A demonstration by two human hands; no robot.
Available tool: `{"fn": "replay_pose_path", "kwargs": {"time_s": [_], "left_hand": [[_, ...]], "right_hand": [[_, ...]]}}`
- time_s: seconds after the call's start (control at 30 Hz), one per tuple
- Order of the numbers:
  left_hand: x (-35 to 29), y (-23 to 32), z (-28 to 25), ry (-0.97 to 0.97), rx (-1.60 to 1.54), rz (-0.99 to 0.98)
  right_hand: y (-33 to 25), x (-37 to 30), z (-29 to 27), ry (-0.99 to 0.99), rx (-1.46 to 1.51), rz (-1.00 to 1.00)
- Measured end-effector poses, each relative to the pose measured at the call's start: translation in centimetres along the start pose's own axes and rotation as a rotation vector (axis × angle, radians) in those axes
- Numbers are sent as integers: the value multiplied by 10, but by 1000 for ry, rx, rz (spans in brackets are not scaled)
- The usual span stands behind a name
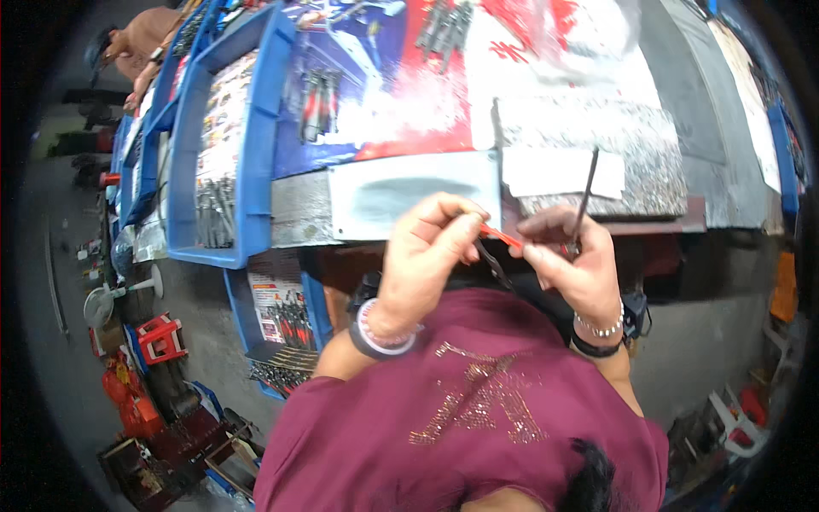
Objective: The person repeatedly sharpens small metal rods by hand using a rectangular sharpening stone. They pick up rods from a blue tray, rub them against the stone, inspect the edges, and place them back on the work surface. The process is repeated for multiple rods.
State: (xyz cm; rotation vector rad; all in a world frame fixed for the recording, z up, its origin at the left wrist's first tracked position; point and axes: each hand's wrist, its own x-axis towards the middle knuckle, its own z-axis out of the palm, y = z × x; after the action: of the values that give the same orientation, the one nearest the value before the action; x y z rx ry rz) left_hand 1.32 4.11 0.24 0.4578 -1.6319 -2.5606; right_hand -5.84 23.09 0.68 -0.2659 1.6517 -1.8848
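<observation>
1. While the left hand (431, 249) pinches the red piece (503, 236) between thumb and forefinger, the right hand (580, 266), fingers curled, steadies its right end.
2. Red piece sits between both hands, near side of metal plate (414, 198).
3. Right hand also holds dark rod (589, 188), tip pointing far.
4. Paper (559, 173) on stone block (597, 132), far right; blue bin (262, 162) left.

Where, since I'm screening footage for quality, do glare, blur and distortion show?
Head view: glare bleaches parts of the red-and-blue sheet; head view again: the right hand looks slightly blurred; same head view: the grey bench curves near the dark rim.
</observation>
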Motion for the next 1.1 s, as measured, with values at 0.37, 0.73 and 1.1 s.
{"fn": "replay_pose_path", "kwargs": {"time_s": [0.37,0.73,1.1], "left_hand": [[9,10,-5,-140,-24,-111],[16,-2,-8,-147,-175,-90],[15,-1,-8,-137,-265,-173]], "right_hand": [[5,8,26,120,-198,-156],[19,-1,23,176,-258,-294],[25,-5,29,136,-224,-319]]}}
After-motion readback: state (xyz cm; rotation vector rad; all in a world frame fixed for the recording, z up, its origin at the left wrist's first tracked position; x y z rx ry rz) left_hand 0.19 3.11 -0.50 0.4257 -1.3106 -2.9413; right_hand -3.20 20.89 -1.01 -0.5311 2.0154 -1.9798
